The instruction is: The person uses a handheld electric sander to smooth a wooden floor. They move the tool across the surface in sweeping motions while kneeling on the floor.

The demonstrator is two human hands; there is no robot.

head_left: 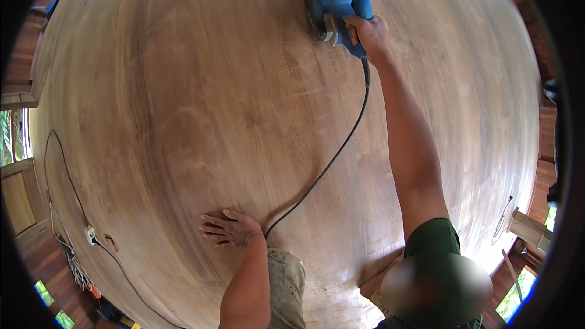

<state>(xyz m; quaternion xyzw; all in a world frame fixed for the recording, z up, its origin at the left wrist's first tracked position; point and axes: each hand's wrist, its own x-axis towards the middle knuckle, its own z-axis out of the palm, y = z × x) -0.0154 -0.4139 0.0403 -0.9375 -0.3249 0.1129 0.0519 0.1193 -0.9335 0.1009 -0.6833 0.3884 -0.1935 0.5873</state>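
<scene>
My right hand is wrapped round the rear handle of a blue belt sander at the top of the view, with my arm stretched far forward. The sander rests on a broad wooden surface with brown and grey grain. From its handle a black power cord curves back toward my left leg. Lower down, my left hand lies on the wood with its fingers spread, holding nothing. The sander's underside is hidden.
A white socket block with cords lies at the left. Coiled cable hangs off the wood's left edge. Another thin cord lies at the right. My trouser leg is on the wood near my left arm. Wooden walls stand around.
</scene>
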